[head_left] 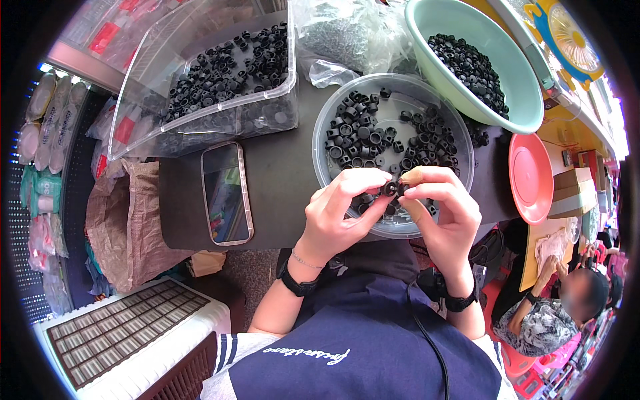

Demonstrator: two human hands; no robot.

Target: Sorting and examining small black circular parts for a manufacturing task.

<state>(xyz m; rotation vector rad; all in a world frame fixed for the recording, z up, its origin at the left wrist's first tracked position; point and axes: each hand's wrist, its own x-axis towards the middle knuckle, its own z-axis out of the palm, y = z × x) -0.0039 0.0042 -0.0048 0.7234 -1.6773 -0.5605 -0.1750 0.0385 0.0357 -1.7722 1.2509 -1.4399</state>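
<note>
Over the near part of a round clear plastic tub point(319, 143) my two hands meet, fingertips almost touching. Between thumb and fingers, my left hand point(343, 207) pinches a small black ring-shaped cap point(388, 189). A second small black plastic piece point(402, 190) sits in the pinch of my right hand point(443, 210), right beside the first. Whether the two pieces touch, I cannot tell. Many black caps point(360, 127) and similar round parts lie in the tub below, heaped to its left and right sides. My fingers partly cover the tub's near side.
A clear bin point(293, 100) of black parts stands back left, a mint-green basin point(527, 80) of small black parts back right. A phone point(227, 193) lies on the dark table point(280, 180). Right are a coral lid point(531, 177) and another person point(547, 320); left, a woven sack point(127, 227).
</note>
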